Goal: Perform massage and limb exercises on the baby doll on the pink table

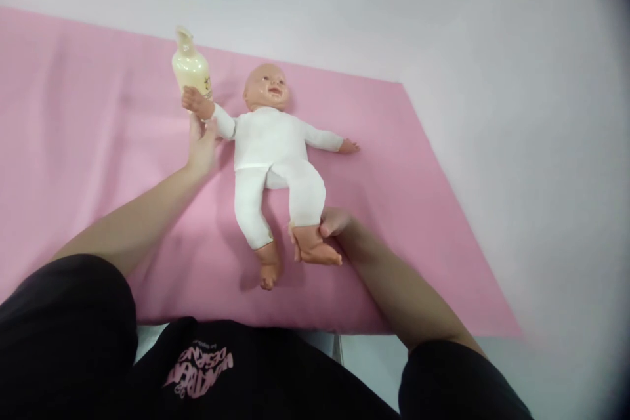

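A baby doll (270, 141) with a soft white body lies face up on the pink sheet, its head toward the far edge. My left hand (201, 144) is closed around the doll's arm on the left, near the wrist, and lifts it a little. My right hand (335, 222) grips the doll's leg on the right just above the ankle, thumb on top and the other fingers mostly hidden behind it. The doll's other arm and leg rest free. Behind the raised doll hand stands a pale yellow pump bottle (191, 69), its lower part hidden.
The pink sheet (394, 262) covers the table, with soft folds at the left. Its far and right edges meet a pale grey-white surface (516, 111). My black printed shirt (256, 367) is close to the near edge.
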The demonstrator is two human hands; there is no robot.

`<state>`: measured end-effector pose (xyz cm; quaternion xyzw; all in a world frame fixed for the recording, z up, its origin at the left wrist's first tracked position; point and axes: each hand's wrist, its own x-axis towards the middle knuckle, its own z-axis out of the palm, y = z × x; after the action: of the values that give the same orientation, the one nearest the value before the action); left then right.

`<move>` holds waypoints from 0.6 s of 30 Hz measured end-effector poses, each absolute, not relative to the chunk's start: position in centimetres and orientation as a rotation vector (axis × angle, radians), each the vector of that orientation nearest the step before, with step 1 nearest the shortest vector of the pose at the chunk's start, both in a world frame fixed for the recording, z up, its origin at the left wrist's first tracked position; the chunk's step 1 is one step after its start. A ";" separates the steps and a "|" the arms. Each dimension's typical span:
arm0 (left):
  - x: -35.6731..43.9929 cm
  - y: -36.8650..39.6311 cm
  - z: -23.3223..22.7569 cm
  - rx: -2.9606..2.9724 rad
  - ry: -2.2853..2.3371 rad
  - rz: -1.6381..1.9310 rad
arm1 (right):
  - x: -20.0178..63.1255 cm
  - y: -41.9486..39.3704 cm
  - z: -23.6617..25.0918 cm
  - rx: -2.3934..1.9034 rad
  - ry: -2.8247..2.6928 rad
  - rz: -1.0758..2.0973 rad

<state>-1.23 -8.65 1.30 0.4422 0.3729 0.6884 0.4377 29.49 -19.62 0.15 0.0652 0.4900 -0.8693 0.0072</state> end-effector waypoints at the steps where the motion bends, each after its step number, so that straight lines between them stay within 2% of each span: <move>1: -1.3 -8.7 1.7 0.989 0.929 1.727 | 29.3 -19.5 0.4 0.111 1.543 -2.645; 6: -1.7 -8.6 2.9 0.577 0.985 1.704 | 28.4 -19.1 1.2 -0.023 1.657 -2.457; 10: -2.0 -8.2 2.4 0.580 0.989 1.689 | 28.1 -19.0 1.5 -0.120 1.631 -2.438; 14: -2.4 -7.7 0.9 0.918 1.006 1.688 | 28.4 -19.1 1.4 -0.165 1.579 -2.507; 18: -2.5 -7.8 -0.3 1.598 1.027 1.659 | 29.5 -19.2 0.1 -0.048 1.476 -2.760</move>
<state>-2.53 -7.82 -0.25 0.6034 0.3879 0.6266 0.3047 29.46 -19.21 0.09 -0.0154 0.4714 -0.8818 0.0056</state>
